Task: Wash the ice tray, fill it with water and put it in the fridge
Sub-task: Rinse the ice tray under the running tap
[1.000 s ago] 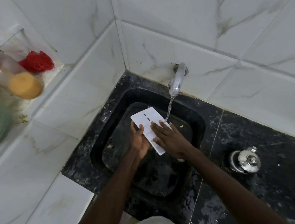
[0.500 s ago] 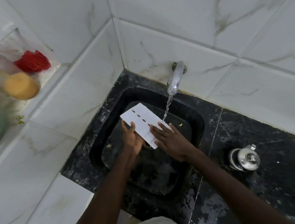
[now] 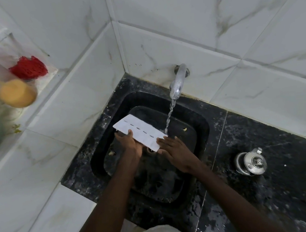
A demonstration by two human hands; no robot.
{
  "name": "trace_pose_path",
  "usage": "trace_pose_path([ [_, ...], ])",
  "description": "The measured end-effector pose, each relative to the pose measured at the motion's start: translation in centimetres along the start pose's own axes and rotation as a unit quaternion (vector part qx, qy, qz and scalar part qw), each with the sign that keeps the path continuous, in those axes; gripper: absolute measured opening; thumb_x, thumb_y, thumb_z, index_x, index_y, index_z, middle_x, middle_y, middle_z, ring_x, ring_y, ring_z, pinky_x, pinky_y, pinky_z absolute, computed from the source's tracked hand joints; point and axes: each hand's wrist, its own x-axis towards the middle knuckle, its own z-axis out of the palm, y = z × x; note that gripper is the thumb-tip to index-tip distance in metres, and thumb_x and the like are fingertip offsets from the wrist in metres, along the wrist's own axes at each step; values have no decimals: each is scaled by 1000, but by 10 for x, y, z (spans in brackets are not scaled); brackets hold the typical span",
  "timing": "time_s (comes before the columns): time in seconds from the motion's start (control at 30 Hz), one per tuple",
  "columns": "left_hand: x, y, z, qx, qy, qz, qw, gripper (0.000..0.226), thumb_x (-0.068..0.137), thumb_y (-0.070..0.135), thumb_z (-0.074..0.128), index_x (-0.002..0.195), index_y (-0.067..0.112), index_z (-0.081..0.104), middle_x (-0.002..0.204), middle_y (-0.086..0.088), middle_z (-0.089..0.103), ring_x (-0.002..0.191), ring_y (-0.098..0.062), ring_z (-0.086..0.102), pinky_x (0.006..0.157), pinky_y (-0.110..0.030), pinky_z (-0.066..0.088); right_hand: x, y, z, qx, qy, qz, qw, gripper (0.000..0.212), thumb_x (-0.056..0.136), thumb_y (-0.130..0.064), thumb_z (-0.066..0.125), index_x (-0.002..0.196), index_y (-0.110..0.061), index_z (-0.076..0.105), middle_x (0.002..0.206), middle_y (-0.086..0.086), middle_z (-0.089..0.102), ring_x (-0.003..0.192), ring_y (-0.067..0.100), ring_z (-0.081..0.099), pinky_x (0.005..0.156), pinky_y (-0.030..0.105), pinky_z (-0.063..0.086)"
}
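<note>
The ice tray (image 3: 140, 133) has swung further left.

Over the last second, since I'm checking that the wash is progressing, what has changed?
The ice tray, gripped by the left hand, swung its far end leftward and lies more crosswise. The right hand slid off its top to the near corner. The tap runs as before.

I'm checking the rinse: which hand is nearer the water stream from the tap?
Right. The right hand touches the ice tray end just beside the water stream; the left hand grips the tray's opposite side, farther away.
</note>
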Motion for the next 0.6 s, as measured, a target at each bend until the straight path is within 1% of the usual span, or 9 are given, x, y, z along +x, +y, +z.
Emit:
trace_pose_path([
  [0.1, 0, -4, -2, 23, 87, 40, 995, 58, 103, -5, 53, 154, 18, 38, 152, -16, 52, 133, -41, 57, 108, -67, 46, -7, -9, 8, 180, 84, 46, 979, 41, 112, -36, 45, 135, -10, 66, 142, 5, 65, 132, 14, 55, 110, 25, 35],
  [0.17, -7, -12, -3, 53, 107, 49, 992, 56, 102, -2, 56, 153, 18, 42, 151, -14, 54, 129, -39, 60, 105, -63, 50, -3, -23, 15, 308, 99, 160, 933, 39, 110, -38, 49, 130, -11, 69, 131, 0, 68, 119, 8, 58, 104, 24, 39],
  [0.23, -14, -20, -5, 82, 90, 46, 992, 59, 102, 1, 57, 154, 21, 41, 148, -13, 56, 125, -38, 62, 101, -63, 53, 7, -37, 22, 484, 93, 267, 828, 33, 108, -33, 56, 126, -10, 70, 123, 2, 66, 112, 15, 60, 105, 37, 47],
  [0.3, -20, -21, -5, 107, 58, 49, 991, 61, 100, -1, 57, 154, 22, 41, 143, -14, 59, 118, -36, 65, 97, -62, 55, 17, -48, 24, 623, 109, 314, 708, 12, 105, -12, 61, 113, -6, 67, 117, 13, 65, 106, 25, 63, 101, 48, 54],
  [0.37, -23, -19, -7, 87, 30, 35, 995, 66, 97, -7, 56, 151, 28, 43, 136, -10, 63, 114, -33, 65, 94, -62, 56, 25, -53, 23, 659, 144, 332, 659, 14, 99, 10, 57, 109, 0, 62, 113, 17, 63, 102, 30, 65, 97, 49, 58],
  [0.43, -27, -13, -12, 40, -8, 3, 999, 64, 95, -6, 48, 148, 31, 45, 116, -8, 67, 104, -30, 65, 91, -62, 55, 29, -54, 17, 679, 161, 340, 630, 21, 94, 22, 51, 104, 6, 59, 102, 14, 64, 89, 28, 67, 77, 37, 63],
  [0.5, -27, -3, -20, -12, -46, -22, 999, 53, 95, 4, 38, 142, 26, 50, 97, -9, 65, 92, -30, 62, 87, -56, 51, 29, -51, 12, 692, 161, 345, 613, 25, 90, 27, 50, 94, 5, 60, 98, 17, 66, 78, 26, 67, 57, 26, 61],
  [0.53, -26, 0, -26, -27, -52, -30, 998, 45, 95, 9, 36, 134, 21, 56, 93, -9, 64, 91, -30, 62, 88, -54, 50, 28, -47, 9, 692, 150, 346, 616, 24, 89, 28, 50, 96, 8, 61, 99, 22, 67, 75, 27, 67, 53, 24, 59],
  [0.6, -22, 9, -38, -24, -61, -61, 996, 33, 100, 23, 36, 103, 13, 67, 88, -9, 68, 87, -31, 65, 85, -46, 53, 24, -37, 6, 681, 126, 340, 636, 32, 88, 28, 51, 116, 16, 60, 108, 26, 66, 75, 28, 67, 53, 25, 57],
])
